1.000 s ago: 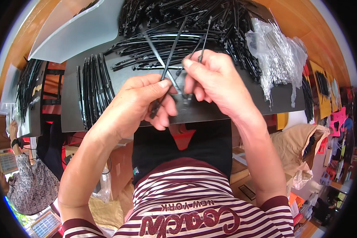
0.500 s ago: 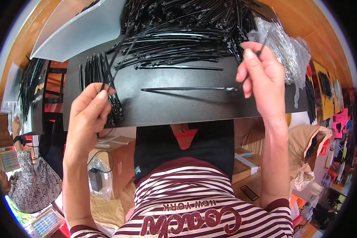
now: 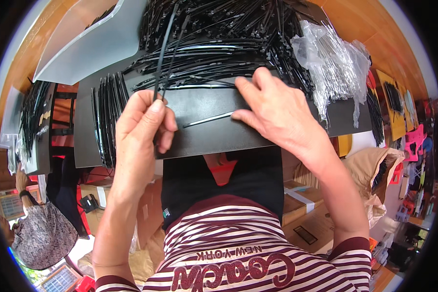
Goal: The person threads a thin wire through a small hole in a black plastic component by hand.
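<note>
My left hand pinches long thin black strips between thumb and fingers; they stand up from the grip toward the far side of the table. I cannot tell exactly how many it holds. Over the table to the right, my right hand has thumb and forefinger spread apart. Its thumb tip is at the right end of a single loose black strip lying on the dark table. The forefinger tip is by the near edge of a layered pile of black strips. The other fingers are partly hidden.
A neat row of black strips lies left of my left hand. At the far left stands a translucent sheet-like bin. A clear plastic bag of thin silvery pieces lies at the right. Another person's sleeve shows lower left.
My left hand has moved right, away from the row, with strips in its grip. The right hand has swung left and down and no longer holds the strip it had raised.
</note>
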Demonstrator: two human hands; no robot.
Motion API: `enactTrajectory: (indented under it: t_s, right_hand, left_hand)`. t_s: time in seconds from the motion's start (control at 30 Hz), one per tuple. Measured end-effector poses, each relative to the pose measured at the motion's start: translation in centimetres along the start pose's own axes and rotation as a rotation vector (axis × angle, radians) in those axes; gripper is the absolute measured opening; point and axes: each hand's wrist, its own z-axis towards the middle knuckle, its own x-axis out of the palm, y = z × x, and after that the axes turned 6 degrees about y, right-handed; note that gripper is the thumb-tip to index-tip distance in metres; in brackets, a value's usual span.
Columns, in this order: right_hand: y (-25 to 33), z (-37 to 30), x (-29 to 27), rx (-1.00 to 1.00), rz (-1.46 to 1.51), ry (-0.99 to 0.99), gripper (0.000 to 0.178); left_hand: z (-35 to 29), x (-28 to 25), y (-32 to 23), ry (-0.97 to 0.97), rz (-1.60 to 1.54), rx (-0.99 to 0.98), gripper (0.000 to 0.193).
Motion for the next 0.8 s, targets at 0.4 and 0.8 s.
enactTrajectory:
  t_s: [0.4, 0.8]
  right_hand:
    - [3.6, -1.4, -1.4, 0.282, 1.547, 0.034, 0.017]
    - [-9.0, -9.9, -4.8, 0.727, 0.465, 0.083, 0.017]
  left_hand:
    - [-3.2, 4.9, 1.2, 0.357, -0.138, -0.158, 0.012]
    - [-4.8, 5.8, 2.5, 0.368, -0.325, -0.381, 0.011]
